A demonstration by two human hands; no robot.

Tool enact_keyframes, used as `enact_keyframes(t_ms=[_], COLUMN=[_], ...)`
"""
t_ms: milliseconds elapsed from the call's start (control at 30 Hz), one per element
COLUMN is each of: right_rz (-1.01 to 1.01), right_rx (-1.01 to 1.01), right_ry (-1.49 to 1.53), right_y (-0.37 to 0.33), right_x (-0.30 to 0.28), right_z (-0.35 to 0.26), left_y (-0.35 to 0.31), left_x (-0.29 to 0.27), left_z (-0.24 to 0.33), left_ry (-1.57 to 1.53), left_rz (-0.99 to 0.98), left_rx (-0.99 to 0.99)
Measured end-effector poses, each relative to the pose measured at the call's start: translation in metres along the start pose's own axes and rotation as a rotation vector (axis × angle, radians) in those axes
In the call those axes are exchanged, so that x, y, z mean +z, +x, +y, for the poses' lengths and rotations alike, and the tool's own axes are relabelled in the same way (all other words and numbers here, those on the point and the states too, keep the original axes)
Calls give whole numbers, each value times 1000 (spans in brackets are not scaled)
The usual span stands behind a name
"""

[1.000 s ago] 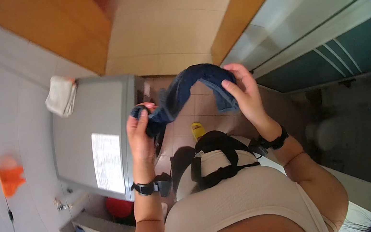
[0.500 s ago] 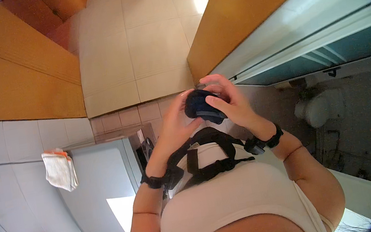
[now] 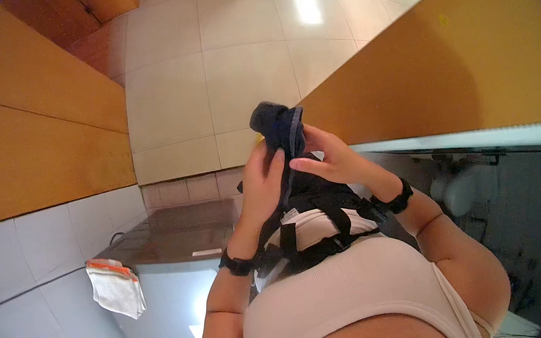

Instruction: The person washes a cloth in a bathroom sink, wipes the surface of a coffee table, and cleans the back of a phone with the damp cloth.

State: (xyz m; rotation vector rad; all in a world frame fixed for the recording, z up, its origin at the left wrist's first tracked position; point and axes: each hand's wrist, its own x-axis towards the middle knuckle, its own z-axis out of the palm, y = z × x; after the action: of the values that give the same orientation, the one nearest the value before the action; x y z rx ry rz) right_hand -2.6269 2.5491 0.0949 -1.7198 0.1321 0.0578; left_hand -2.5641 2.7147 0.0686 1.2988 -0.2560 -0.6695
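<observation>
A bunched piece of dark navy cloth (image 3: 276,125), with a paler grey edge along its right side, stands up in front of my chest; I cannot make out which garment it is. My left hand (image 3: 262,181) closes around its lower left part, the thumb lying along the front. From the right, my right hand (image 3: 337,162) grips the cloth near the grey edge between thumb and fingers. Below the hands the dark fabric runs down toward the black straps (image 3: 319,250) on my chest, and where it ends is hidden.
To the left stands a grey-white appliance with a dark top (image 3: 171,234); a white cloth with an orange edge (image 3: 116,287) hangs at its side. An orange-brown door (image 3: 438,64) stands at the right, a wooden panel (image 3: 31,129) at the left. Tiled floor (image 3: 245,74) lies ahead.
The navy cloth has gone from a compact ball between my hands to a longer shape reaching up past my fingers. The view has shifted, showing more floor and a stool at the top.
</observation>
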Motion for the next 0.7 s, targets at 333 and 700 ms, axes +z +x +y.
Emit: enact_keyframes(t_ms=[333, 700], right_rz=[17, 629], right_rx=[-79, -103], right_ry=[-235, -139], right_y=[160, 255], right_x=[-93, -236], right_z=[-28, -65], left_y=[181, 376], left_x=[-12, -35], left_z=[95, 176], left_ry=[573, 616], left_rz=[99, -151], left_rx=[137, 11])
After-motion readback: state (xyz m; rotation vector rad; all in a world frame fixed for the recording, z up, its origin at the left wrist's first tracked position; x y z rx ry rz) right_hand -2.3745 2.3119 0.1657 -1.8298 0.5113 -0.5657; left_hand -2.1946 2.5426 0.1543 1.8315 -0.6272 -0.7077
